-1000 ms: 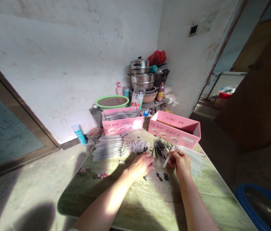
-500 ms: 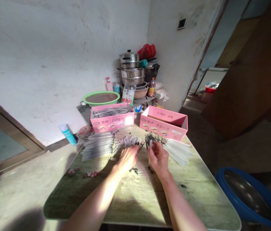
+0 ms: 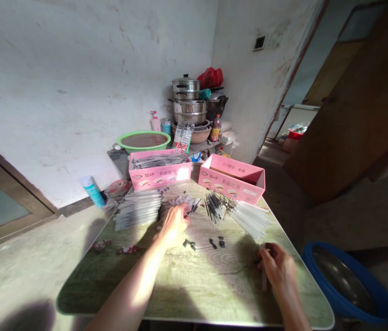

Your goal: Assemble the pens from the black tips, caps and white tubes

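Note:
Over a pile of small white pieces (image 3: 184, 200) at the middle of the table, my left hand (image 3: 178, 219) has its fingers closed. Thin dark rods (image 3: 194, 208) show at its fingertips, but I cannot tell whether they are gripped. My right hand (image 3: 279, 265), near the table's right edge, pinches a translucent plastic tube (image 3: 264, 280) that points down toward the tabletop. Small black caps (image 3: 189, 244) lie in two groups between the hands. A bundle of dark thin rods (image 3: 214, 207) lies beside loose translucent tubes (image 3: 251, 219). More tubes with dark ends (image 3: 138, 209) lie in rows at the left.
A pink box (image 3: 159, 177) filled with tubes and another pink box (image 3: 231, 181) stand along the table's far edge. Behind them are a green basin (image 3: 125, 146) and stacked steel pots (image 3: 189, 108). A blue tub (image 3: 376, 303) stands to the right of the table (image 3: 194, 285).
My right hand has moved right and toward me, away from the dark rods, with a tube in it. My left hand has shifted slightly left. The view has turned a little.

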The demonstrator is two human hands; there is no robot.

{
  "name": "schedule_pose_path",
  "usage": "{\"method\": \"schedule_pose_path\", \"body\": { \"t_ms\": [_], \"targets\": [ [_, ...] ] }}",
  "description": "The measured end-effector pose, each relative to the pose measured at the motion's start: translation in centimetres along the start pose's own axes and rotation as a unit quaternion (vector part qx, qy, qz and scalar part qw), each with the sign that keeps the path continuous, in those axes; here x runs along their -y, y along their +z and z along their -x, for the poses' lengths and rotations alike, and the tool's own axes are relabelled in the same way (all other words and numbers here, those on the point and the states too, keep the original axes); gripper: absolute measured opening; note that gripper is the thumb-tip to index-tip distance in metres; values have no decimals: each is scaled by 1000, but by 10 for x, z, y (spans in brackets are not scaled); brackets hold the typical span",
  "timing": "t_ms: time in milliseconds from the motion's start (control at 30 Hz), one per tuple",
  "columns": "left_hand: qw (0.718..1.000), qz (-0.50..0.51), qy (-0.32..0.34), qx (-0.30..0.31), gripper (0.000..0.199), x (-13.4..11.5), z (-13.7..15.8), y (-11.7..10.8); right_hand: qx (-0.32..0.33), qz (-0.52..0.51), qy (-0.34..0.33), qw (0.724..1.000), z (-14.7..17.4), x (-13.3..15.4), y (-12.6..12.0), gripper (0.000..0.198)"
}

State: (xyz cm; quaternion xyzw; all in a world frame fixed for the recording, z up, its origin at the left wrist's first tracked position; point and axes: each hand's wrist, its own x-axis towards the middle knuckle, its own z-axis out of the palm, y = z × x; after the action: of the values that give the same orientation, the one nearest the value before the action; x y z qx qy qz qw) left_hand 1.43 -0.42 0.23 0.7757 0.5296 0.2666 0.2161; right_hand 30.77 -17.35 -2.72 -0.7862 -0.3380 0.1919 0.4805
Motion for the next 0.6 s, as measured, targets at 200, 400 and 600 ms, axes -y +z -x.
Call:
{"method": "schedule_pose_path", "body": {
  "t_ms": [200, 400, 600],
  "targets": [
    [996, 64, -30, -50, 31, 11, -3, -8, 47, -118, 18, 992, 4, 25, 56, 38],
    [993, 92, -35, -58, 30, 12, -2, -10, 22, -182, 17, 983, 8, 37, 104, 45],
    [992, 109, -21, -63, 31, 16, -2, -6, 26, -207, 5, 978, 6, 57, 145, 44]
  ]
}}
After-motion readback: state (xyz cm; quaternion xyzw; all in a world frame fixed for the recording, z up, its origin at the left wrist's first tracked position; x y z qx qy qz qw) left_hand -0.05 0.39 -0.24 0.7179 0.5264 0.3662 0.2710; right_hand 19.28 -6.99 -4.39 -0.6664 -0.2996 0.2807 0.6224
